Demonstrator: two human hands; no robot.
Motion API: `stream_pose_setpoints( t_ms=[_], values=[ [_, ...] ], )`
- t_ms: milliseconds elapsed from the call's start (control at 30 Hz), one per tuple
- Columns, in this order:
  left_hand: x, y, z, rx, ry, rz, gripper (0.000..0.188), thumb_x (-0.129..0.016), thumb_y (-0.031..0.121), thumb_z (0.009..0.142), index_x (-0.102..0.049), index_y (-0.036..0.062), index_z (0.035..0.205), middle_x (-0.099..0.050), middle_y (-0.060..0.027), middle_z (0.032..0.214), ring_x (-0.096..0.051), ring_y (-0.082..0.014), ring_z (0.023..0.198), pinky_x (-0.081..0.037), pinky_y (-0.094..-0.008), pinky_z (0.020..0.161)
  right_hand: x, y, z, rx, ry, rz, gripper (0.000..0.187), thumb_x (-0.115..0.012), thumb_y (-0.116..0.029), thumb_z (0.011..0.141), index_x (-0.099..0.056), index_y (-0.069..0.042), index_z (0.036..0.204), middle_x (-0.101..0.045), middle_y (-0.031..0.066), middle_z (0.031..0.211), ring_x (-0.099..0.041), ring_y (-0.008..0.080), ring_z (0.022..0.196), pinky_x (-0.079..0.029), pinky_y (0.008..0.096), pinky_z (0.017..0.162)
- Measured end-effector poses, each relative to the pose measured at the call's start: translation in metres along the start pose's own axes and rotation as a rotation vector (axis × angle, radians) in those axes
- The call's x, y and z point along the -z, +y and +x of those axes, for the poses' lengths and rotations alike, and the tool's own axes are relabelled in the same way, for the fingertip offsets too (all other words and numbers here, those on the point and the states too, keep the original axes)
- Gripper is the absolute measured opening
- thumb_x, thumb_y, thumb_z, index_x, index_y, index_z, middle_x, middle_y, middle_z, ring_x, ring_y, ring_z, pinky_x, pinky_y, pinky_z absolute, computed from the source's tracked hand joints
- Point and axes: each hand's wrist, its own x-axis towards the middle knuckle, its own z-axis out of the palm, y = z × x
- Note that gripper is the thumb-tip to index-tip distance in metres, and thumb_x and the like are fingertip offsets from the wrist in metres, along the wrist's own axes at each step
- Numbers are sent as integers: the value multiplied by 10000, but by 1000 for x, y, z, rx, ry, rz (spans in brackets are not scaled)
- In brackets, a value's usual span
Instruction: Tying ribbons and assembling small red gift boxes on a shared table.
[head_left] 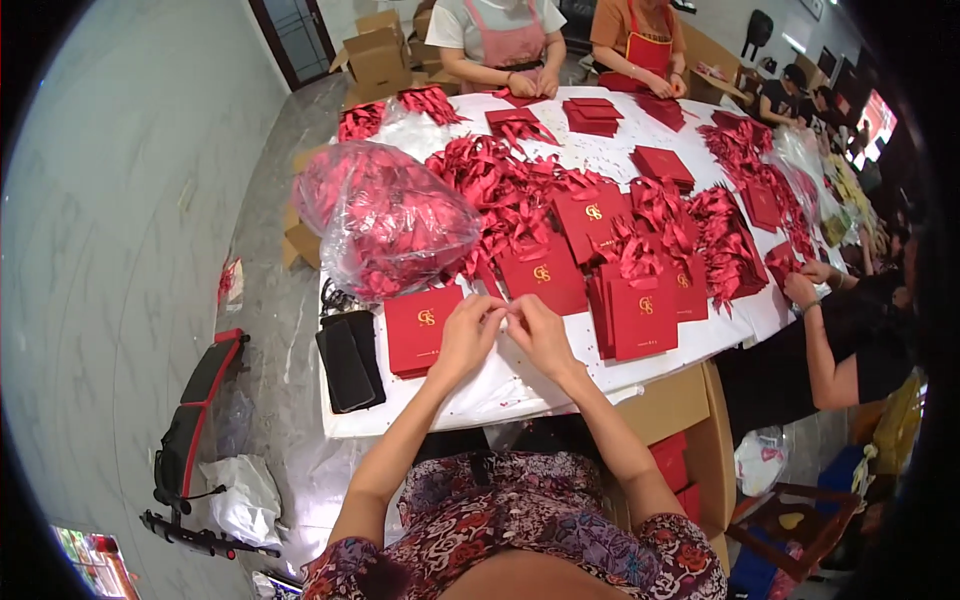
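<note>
Over the table's near edge, my left hand (pixel 468 335) and my right hand (pixel 540 333) meet with their fingertips pinched together. Whatever lies between the fingers is too small to make out. Beside my left hand lies a stack of flat red paper bags (pixel 412 322) with gold print. Just beyond my fingers is another red bag (pixel 543 277), with a heap of red ribbons (pixel 487 195) behind it. To the right of my right hand, several red bags (pixel 643 318) with ribbon handles lean together.
A clear plastic sack of red ribbons (pixel 395 225) bulges at the left. Near it, a black phone (pixel 349 362) rests at the white table's (pixel 480 392) corner. An open cardboard box (pixel 690 420) stands by my right arm. Co-workers handle red bags across the table and at right.
</note>
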Motion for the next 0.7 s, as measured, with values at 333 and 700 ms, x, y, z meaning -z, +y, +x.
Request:
stream_pose_setpoints(
  t_ms=[333,700],
  values=[
    [-46,-15,-9,457,-124,-869,226,-640,240,968,-686,20,983,-679,-9,849,-557,-44,697,-438,-201,623,0,19,-17,-375,88,700,112,-642,-42,934,-663,11,1031,-636,15,899,-598,82,794,-501,228,724],
    [55,-38,1,-109,109,432,553,-781,276,775,-595,46,1242,-598,-157,1211,-525,-356,1131,-409,-440,980,78,-13,-62,-251,124,862,43,-566,-23,973,-538,1,951,-672,104,860,-653,123,792,-528,258,727]
  ],
)
